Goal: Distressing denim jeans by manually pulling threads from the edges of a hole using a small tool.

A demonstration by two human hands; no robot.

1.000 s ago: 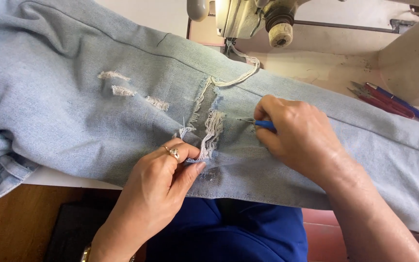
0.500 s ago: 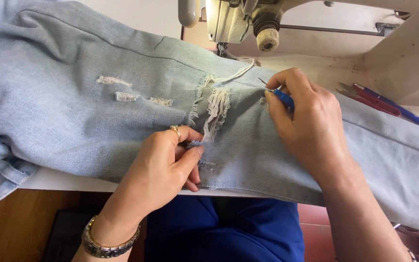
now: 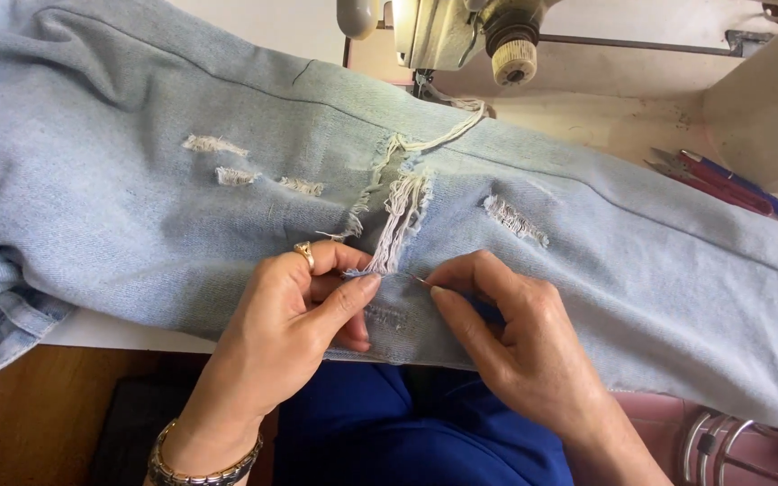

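Observation:
Light blue jeans [image 3: 137,234] lie spread over the table, with several frayed rips. The largest rip [image 3: 402,211] hangs with white threads in the middle. My left hand [image 3: 290,333], wearing a ring and a bracelet, pinches the denim at the lower end of that rip between thumb and fingers. My right hand [image 3: 524,351] rests on the fabric just to the right of it. Its fingers are closed on a small blue-handled tool whose thin metal tip [image 3: 420,281] points at the pinched spot. Most of the tool is hidden in the hand.
A sewing machine head [image 3: 461,31] stands at the top centre behind the jeans. Red and blue tools [image 3: 722,184] lie on the table at the right. Below are my blue-clad lap [image 3: 380,432], wooden floor [image 3: 29,423] and a metal frame [image 3: 731,450].
My right hand has come down from the upper right of the big rip to its lower end, beside my left hand. The left hand stays pinching the denim.

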